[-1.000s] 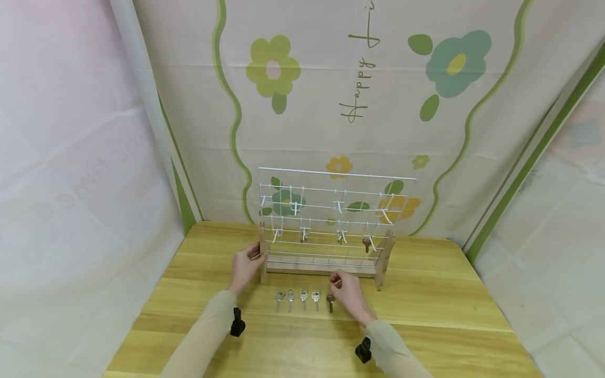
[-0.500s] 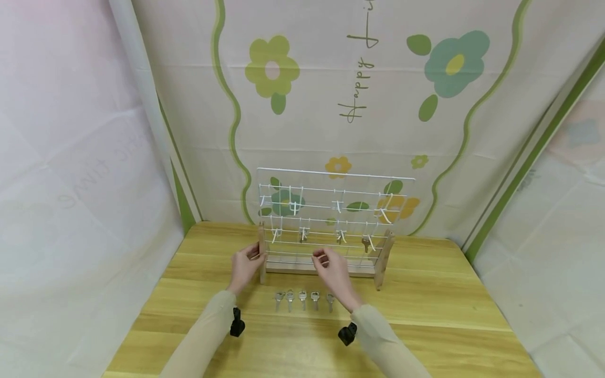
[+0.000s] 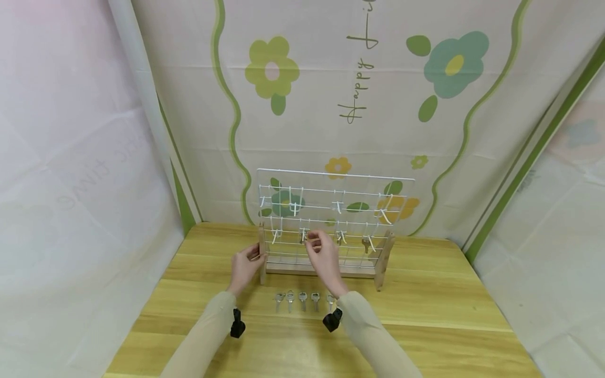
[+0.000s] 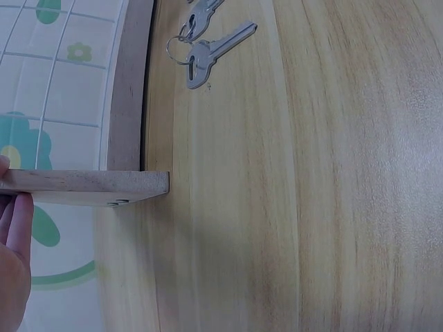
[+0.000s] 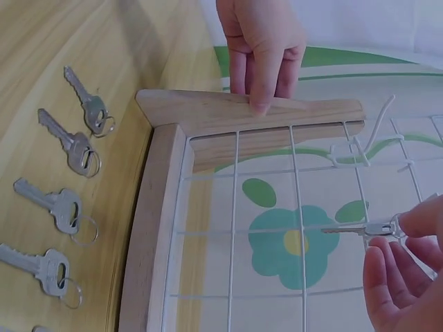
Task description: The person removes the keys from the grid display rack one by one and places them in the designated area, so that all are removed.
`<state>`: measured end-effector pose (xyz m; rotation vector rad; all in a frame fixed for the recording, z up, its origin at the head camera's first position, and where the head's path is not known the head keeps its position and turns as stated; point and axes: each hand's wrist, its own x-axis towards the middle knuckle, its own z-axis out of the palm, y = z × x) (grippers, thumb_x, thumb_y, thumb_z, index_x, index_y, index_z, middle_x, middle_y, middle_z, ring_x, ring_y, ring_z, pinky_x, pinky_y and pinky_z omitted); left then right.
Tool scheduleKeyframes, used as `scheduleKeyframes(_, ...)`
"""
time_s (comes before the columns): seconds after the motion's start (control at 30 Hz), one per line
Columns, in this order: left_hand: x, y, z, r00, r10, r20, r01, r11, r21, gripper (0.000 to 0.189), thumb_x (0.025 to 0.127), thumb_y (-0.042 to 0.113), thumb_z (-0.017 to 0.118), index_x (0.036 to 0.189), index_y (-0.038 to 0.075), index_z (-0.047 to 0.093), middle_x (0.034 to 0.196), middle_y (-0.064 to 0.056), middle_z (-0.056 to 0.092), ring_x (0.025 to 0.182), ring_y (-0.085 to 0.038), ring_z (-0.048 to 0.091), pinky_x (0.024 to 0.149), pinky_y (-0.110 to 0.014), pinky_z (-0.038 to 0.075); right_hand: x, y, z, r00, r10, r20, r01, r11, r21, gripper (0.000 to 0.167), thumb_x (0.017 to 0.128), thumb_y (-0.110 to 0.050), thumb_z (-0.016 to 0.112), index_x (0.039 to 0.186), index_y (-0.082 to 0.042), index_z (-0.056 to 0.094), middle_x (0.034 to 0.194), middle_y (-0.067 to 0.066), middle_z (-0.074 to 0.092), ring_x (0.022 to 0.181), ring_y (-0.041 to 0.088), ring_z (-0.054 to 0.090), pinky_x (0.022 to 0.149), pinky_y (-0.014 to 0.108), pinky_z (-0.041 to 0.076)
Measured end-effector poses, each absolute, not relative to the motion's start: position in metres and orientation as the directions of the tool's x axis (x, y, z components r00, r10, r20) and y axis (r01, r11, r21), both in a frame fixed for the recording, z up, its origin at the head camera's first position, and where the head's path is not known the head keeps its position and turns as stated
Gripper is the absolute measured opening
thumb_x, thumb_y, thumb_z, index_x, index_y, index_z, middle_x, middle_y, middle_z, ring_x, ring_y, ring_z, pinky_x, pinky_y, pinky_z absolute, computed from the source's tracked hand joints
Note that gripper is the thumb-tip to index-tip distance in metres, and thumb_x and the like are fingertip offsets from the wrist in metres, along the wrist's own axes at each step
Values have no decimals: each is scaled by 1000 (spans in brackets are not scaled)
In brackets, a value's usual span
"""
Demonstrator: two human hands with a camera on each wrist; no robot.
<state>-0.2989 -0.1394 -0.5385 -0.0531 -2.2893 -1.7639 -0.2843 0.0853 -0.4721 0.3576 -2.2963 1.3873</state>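
Observation:
In the head view my left hand (image 3: 245,268) grips the left wooden side post (image 3: 262,254) of a white wire rack (image 3: 336,175), thumb on one face and fingers on the other. My right hand (image 3: 323,260) is raised in front of the rack at the second hook of the lower row. There, in the right wrist view, a silver key (image 5: 349,229) points downward, and the thumb and curled fingers of my right hand (image 5: 408,277) pinch around its head and ring. The hook behind is partly hidden by the fingers.
Several silver keys with rings, among them one key (image 3: 303,301), lie in a row on the wooden table (image 3: 425,315) before the rack. A darker key (image 3: 366,245) hangs at the lower right hook. The upper row has white hooks (image 3: 337,206). A printed cloth (image 3: 302,131) stands behind.
My right hand has left the rightmost key on the table and moved up and left to the key at the lower row's second hook. My left hand stays on the post.

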Motion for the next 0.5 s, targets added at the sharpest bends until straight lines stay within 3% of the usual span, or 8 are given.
scheduleKeyframes(0.27,-298,-139,-539,-973,-119,196,161,259,953,43,87,-2,72,129,-7,61,125,-28,65,114,-39,67,89,-30,62,-293,80,-474,-875,19,483,-423,454,-784,22,89,1,67,111,2,66,105,16,70,84,26,72,68,18,61)
scheduleKeyframes(0.5,-298,-140,-539,-969,-123,213,177,254,951,43,86,-4,71,128,-8,61,125,-29,65,113,-40,67,88,-31,63,-293,76,-468,-873,35,486,-418,461,-783,15,90,-1,68,105,0,67,103,16,70,84,25,71,69,24,63)
